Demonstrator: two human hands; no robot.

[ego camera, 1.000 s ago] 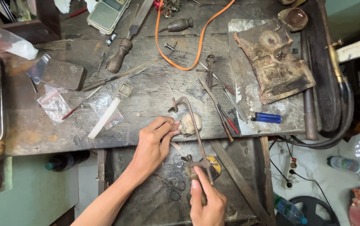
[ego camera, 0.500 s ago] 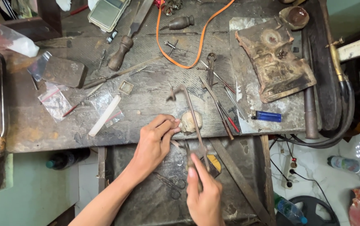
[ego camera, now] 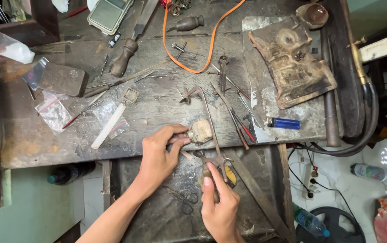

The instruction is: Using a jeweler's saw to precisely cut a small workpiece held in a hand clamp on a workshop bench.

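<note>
Pale and lumpy, the small workpiece [ego camera: 200,130] sits at the worktop [ego camera: 166,112] edge, pinched at its near side by the left hand [ego camera: 160,155], whose grip is narrow on a small peg beside it. The right hand [ego camera: 218,202] closes around the handle of a jeweller's saw [ego camera: 209,126], whose frame has swung from leaning across the piece to lying straighter alongside it, suggesting a stroke under way. Beyond lie a blue lighter [ego camera: 283,123] and an orange cord [ego camera: 211,42].
</note>
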